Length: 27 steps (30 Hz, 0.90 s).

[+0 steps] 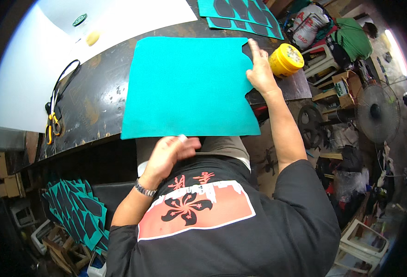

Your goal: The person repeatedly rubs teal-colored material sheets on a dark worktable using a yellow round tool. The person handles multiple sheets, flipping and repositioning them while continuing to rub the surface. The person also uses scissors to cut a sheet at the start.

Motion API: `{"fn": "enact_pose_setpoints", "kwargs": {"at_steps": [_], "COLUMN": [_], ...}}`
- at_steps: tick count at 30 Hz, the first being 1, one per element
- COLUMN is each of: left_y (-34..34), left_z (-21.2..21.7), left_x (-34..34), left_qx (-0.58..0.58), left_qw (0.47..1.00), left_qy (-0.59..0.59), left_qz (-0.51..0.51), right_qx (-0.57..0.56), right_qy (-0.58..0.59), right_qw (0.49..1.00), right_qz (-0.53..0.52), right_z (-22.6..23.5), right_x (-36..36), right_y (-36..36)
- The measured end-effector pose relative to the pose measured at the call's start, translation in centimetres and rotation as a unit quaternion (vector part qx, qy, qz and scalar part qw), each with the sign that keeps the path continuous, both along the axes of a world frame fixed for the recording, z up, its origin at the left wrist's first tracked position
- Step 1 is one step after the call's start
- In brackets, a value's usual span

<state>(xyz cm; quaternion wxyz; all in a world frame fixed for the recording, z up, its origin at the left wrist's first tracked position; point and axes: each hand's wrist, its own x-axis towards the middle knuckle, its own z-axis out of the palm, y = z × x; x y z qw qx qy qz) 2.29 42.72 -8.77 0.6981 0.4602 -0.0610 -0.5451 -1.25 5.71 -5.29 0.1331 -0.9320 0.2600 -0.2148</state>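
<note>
A large teal sheet (pixel 189 87) lies on the dark worktable in front of me, with uneven notches along its right edge. My right hand (pixel 261 74) is at that edge, fingers stretched toward the far corner and thumb against the sheet. Below the near edge is my left hand (pixel 173 150), its thumb up by the sheet and its fingers apart, slightly blurred. A yellow round tub (pixel 286 60) stands just right of my right hand. At the table's left lie scissors with yellow-and-black handles (pixel 52 124).
Teal sheets with dark shapes (pixel 240 16) lie at the far side of the table (pixel 97 101). A pile of similar pieces (pixel 76 212) sits low at the left. White sheeting (pixel 115 21), a jar with a green lid (pixel 79 20) and a fan (pixel 376 111) surround the table.
</note>
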Motion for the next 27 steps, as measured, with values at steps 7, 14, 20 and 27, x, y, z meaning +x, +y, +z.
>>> {"fn": "enact_pose_setpoints", "kwargs": {"at_steps": [7,14,20,27], "left_y": [-2.2,-7.1,-7.3,-7.4], "left_z": [3.8,2.0,2.6,1.6], "left_x": [1.6,3.1,3.0,3.6], "left_qx": [0.010,0.084,0.086,0.059], "left_qw": [0.603,0.456,0.558,0.557], "left_qy": [-0.785,-0.862,-0.786,-0.803], "left_qz": [-0.139,-0.205,-0.253,-0.203], "right_qx": [-0.276,-0.006,-0.072,-0.120], "right_qy": [-0.011,0.006,-0.008,0.002], "right_qw": [0.936,0.994,0.996,0.986], "right_qz": [-0.217,-0.110,0.044,0.120], "right_z": [5.4,4.7,3.2,2.7], "right_x": [-4.0,-2.8,4.9,14.9], "right_y": [-6.1,-10.3,-7.1,4.0]}}
